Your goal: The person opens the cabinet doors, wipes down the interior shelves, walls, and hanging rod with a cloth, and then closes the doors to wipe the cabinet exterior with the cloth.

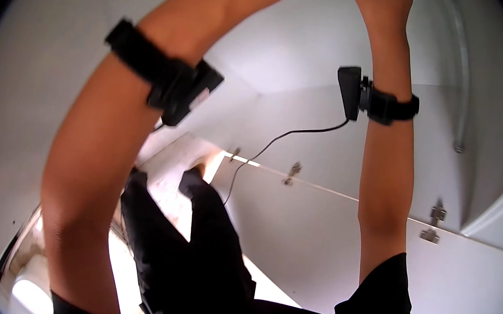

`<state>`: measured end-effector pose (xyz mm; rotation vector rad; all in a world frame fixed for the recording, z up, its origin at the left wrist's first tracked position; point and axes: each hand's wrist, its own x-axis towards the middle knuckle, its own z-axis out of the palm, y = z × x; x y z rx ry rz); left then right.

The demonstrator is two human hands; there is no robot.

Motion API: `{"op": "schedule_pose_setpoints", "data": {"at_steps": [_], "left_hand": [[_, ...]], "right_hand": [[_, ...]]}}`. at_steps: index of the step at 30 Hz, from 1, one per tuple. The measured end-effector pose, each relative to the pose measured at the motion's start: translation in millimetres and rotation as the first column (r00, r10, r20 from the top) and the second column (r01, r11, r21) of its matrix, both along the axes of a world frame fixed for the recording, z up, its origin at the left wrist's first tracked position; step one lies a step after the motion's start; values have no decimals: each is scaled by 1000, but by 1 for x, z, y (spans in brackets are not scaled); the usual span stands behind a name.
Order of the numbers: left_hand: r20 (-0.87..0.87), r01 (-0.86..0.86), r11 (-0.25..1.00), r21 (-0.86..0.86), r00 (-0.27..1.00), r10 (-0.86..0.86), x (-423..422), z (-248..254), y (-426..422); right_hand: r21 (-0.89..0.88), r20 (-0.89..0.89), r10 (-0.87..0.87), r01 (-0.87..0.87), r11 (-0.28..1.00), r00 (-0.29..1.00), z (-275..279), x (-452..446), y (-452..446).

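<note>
Both arms reach up past the top edge of the head view. My left forearm (115, 115) crosses the left side, and the hand beyond it is cut off. Of my right hand (382, 0) only the base by the wrist shows at the top edge; its fingers are out of frame. Each forearm wears a black strap with a black device, one on the left arm (178, 85) and one on the right (368, 97). A thin black cable (279, 136) hangs from the right device. Whatever the hands touch is hidden.
White panels (307, 110) surround the arms. Metal hinges (292, 173) join a lower white panel (310, 239) along a seam. A pale grey hose (463, 82) hangs at upper right, near a curved white edge (501, 197). Dark-trousered legs (210, 240) are below.
</note>
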<state>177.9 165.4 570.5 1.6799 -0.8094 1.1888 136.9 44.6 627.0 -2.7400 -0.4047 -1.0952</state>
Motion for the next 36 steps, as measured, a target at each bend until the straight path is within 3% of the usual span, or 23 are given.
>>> {"op": "schedule_pose_setpoints", "data": {"at_steps": [1,3,5,6,7,9,11,13,14,16,17,19,20,21,23,24,27,28,29,31,34,35,36], "left_hand": [[-57,8,1000,-27,998,-9,-9,-22,2],[-139,15,1000,-27,990,-19,-41,-83,9],[-538,-30,999,-19,843,15,-80,-165,5],[-784,67,988,-138,602,-150,-108,-200,5],[-914,103,954,-282,275,-300,-140,-235,6],[-942,180,961,-212,222,-250,-185,-313,1],[-963,219,951,-217,111,-245,-253,-375,9],[-966,169,952,-254,-91,-242,-270,-389,10],[-972,154,962,-227,-100,-213,-298,-417,11],[-755,-175,953,-249,-581,-304,-305,-403,3],[-722,-132,964,-232,-640,-261,-303,-393,7],[-726,45,915,-401,-625,-287,-306,-410,12],[-762,201,906,-373,-623,-176,-305,-411,16],[-769,214,908,-361,-619,-160,-298,-411,14],[-807,198,838,-508,-449,-383,-284,-421,8],[-771,174,822,-542,-492,-404,-271,-432,8],[-865,137,921,-364,-416,-280,-247,-461,-9],[-864,146,937,-317,-453,-222,-240,-479,-11],[-887,159,949,-273,-424,-185,-236,-500,-13],[-799,106,922,-374,-542,-262,-220,-535,-12],[-840,216,907,-361,-498,-216,-207,-594,-21],[-843,224,904,-365,-491,-219,-199,-617,-23],[-847,293,887,-357,-501,-175,-191,-633,-25]], "right_hand": [[41,-25,-4,5,999,1000,-25,-7,-2],[480,-393,113,99,872,912,-97,-33,-6],[854,-471,335,327,403,816,-186,-71,-20],[912,-402,418,395,108,814,-224,-98,-14],[873,-317,475,448,-192,821,-258,-130,-5],[739,-353,452,541,-401,819,-329,-181,-3],[496,-405,421,582,-645,811,-360,-247,6],[332,-461,465,633,-699,756,-404,-285,-11],[309,-450,464,621,-721,763,-410,-301,-14],[156,-220,402,439,-885,889,-419,-319,-16],[138,-209,389,421,-897,897,-422,-323,-12],[188,-334,415,492,-850,846,-424,-326,-10],[198,-403,429,535,-822,808,-437,-328,-7],[192,-392,424,524,-830,816,-445,-324,-9],[200,-385,448,546,-813,807,-468,-316,-14],[158,-379,413,498,-853,828,-474,-301,-17],[164,-402,365,459,-873,840,-516,-270,-37],[284,-450,308,461,-841,838,-526,-254,-47],[399,-492,237,459,-794,838,-536,-239,-58],[518,-646,106,536,-667,756,-563,-208,-83],[722,-630,77,619,-308,773,-619,-168,-123],[729,-624,69,612,-306,779,-650,-156,-132],[791,-594,107,603,-104,798,-679,-145,-139]]}}
